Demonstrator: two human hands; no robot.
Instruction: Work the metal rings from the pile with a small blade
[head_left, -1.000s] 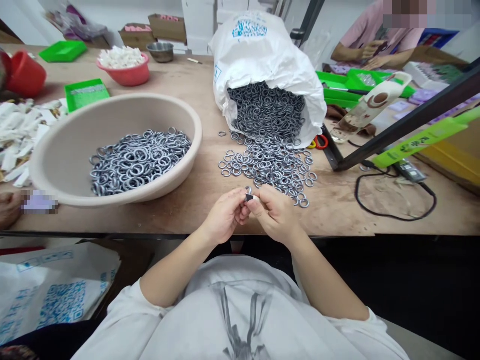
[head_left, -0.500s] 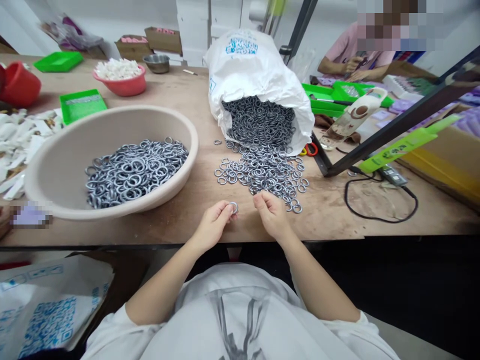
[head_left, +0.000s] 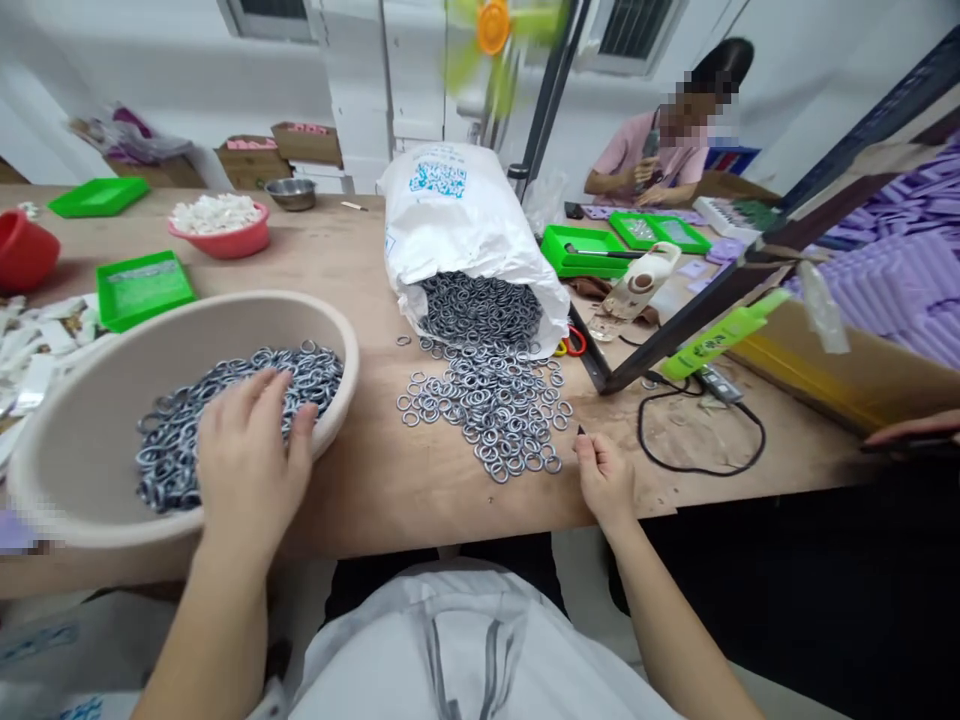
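My left hand (head_left: 251, 465) is over the near rim of a wide beige basin (head_left: 341, 390), its fingers apart and reaching above a heap of grey rings (head_left: 169, 435). No ring shows in its fingers. At the table's front edge, my right hand (head_left: 606, 478) is closed, thumb against fingers, on a small dark pointed thing (head_left: 580, 431) whose kind I cannot make out. Between my hands lies a loose pile of rings (head_left: 495, 400). It spills from the mouth of a white sack (head_left: 465, 220) lying on its side, with more rings inside.
A slanted dark metal post (head_left: 675, 335) with a green holder (head_left: 724, 335) stands at right, above a looped black cable (head_left: 640, 430). Green trays (head_left: 142, 290) and a pink bowl of white pieces (head_left: 221, 240) sit at left. Another person (head_left: 652, 165) works across the table.
My left hand has moved left from beside the pile to over the basin, opening; the ring it held is out of sight. My right hand has shifted right, away from the rings. The view has tilted up.
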